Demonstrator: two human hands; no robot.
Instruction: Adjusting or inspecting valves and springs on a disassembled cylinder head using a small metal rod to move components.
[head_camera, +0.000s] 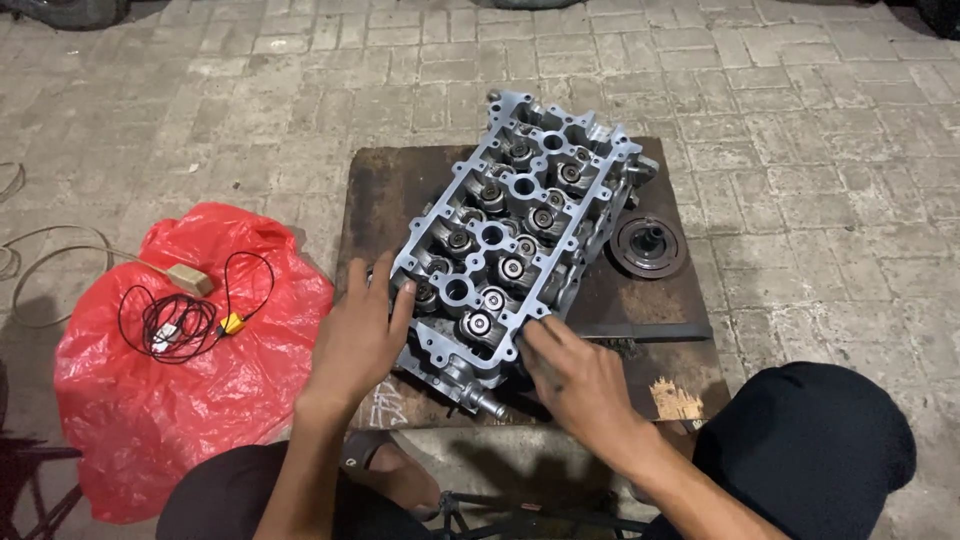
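Note:
A grey metal engine cylinder head (515, 225) with several valve springs lies slanted on a dark rusty board (390, 185) on the paved ground. My left hand (357, 335) rests against its near left edge, fingers laid on the metal. My right hand (575, 375) presses on its near right corner, fingers curled on the edge. Neither hand holds a tool.
A red plastic bag (130, 420) lies at left with a coil of black wire (180, 325) and a small tan block (188, 279) on it. A round metal pulley (648, 245) sits on the board's right side. My knees in dark trousers (810, 440) frame the bottom.

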